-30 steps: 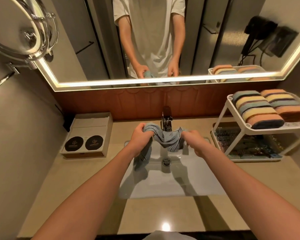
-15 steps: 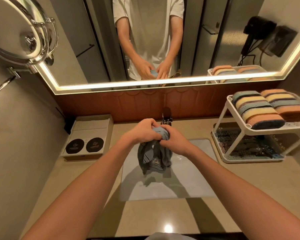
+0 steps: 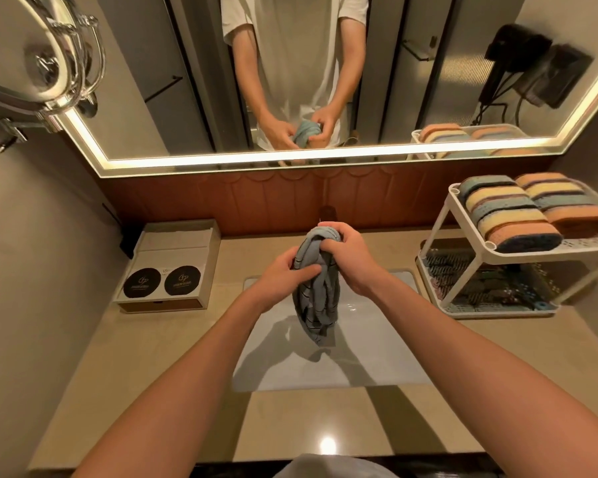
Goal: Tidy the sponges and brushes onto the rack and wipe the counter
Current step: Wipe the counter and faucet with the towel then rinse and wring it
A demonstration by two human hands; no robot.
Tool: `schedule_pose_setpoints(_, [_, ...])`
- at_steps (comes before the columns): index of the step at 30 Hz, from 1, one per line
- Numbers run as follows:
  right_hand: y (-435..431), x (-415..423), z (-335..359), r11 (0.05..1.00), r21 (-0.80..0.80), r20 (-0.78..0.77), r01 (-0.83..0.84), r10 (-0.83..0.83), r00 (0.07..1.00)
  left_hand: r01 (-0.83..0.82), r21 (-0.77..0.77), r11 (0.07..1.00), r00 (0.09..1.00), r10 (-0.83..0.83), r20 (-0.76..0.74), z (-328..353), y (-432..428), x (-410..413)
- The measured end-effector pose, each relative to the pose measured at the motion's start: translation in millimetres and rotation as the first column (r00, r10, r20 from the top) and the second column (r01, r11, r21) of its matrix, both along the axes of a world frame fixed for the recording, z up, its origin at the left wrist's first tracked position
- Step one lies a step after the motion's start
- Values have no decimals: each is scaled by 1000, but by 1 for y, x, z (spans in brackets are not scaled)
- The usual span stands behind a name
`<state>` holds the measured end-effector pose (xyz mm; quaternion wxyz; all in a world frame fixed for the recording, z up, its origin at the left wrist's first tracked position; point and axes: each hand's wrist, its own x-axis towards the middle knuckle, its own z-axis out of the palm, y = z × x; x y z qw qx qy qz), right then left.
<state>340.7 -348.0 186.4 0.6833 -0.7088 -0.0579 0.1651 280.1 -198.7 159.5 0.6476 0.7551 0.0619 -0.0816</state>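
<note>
Your twisted blue-grey cloth (image 3: 316, 300) hangs over the sink (image 3: 377, 360), gripped at its top by both fists pressed together: left hand (image 3: 283, 277) lower, right hand (image 3: 351, 260) above. Right of the sink, striped sponges (image 3: 518, 212) line the top shelf of the white rack (image 3: 584, 243).

Mirror (image 3: 194, 81): wide, on the back wall, edged by a glowing warm strip (image 3: 325, 155).
Panel (image 3: 256, 198): brown, scalloped, between mirror and worktop (image 3: 152, 357).
Left wall (image 3: 32, 270): plain grey, carrying a round mirror (image 3: 32, 56) on a chrome arm.
Worktop: glossy beige, with a bright glare near its front edge.
Sink (image 3: 377, 357): white, rectangular, sunk into the worktop.
Box (image 3: 173, 250): pale, at left by the panel, holding two black discs (image 3: 163, 280).
Hair dryer (image 3: 511, 56): black, reflected at right.
</note>
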Motion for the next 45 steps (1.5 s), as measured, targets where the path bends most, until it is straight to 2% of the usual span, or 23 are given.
schedule_pose_setpoints(3, [-4, 0, 7, 996, -84, 133, 3, 8, 991, -46, 87, 995, 995, 38, 98, 11, -1, 8])
schedule_pose_setpoints(7, [-15, 5, 12, 989, -149, 194, -7, 36, 980, -94, 395, 914, 969, -7, 247, 22, 3, 16])
schedule_pose_setpoints(9, [-18, 4, 10, 982, -188, 207, -35, 74, 976, -121, 423, 898, 963, 4, 268, 29, 8, 19])
schedule_pose_setpoints(15, [-2, -5, 8, 965, -233, 290, -123, 190, 938, -117, 330, 937, 956, 16, 294, 36, -3, 18])
schedule_pose_setpoints(19, [2, -6, 12, 967, -213, 299, -138, 200, 933, -162, 59, 985, 977, 152, 153, 37, -3, 10])
schedule_pose_setpoints(23, [6, -5, 15, 986, -134, 218, -95, 123, 968, -104, -160, 982, 992, 115, 59, 26, -2, 2])
schedule_pose_setpoints(26, [10, -5, 15, 999, -13, 97, -47, 48, 994, -20, -139, 990, 999, 24, 27, 5, -11, -6])
schedule_pose_setpoints(31, [15, -8, 23, 994, 110, -43, 9, -4, 999, -193, -42, 980, 980, 194, 34, -29, -33, -7])
schedule_pose_setpoints(34, [17, -15, 26, 985, 168, -79, 28, -15, 997, -288, -69, 955, 957, 285, -59, -40, -40, -11])
schedule_pose_setpoints(36, [15, -18, 30, 972, 228, -107, 52, -28, 994, -297, -78, 952, 953, 290, -86, -45, -41, -12])
schedule_pose_setpoints(38, [12, -17, 36, 942, 321, -145, 99, -54, 988, -326, -36, 945, 941, 320, -114, -48, -38, -13])
schedule_pose_setpoints(40, [5, -13, 38, 914, 370, -169, 164, -107, 980, -371, -59, 927, 920, 359, -157, -44, -33, -14])
schedule_pose_setpoints(42, [-8, -10, 30, 919, 332, -157, 214, -170, 973, -388, -104, 916, 912, 366, -183, -38, -30, -13])
schedule_pose_setpoints(45, [-32, -5, -6, 970, 32, -88, 240, -236, 968, -409, -177, 895, 909, 384, -161, -27, -20, -10])
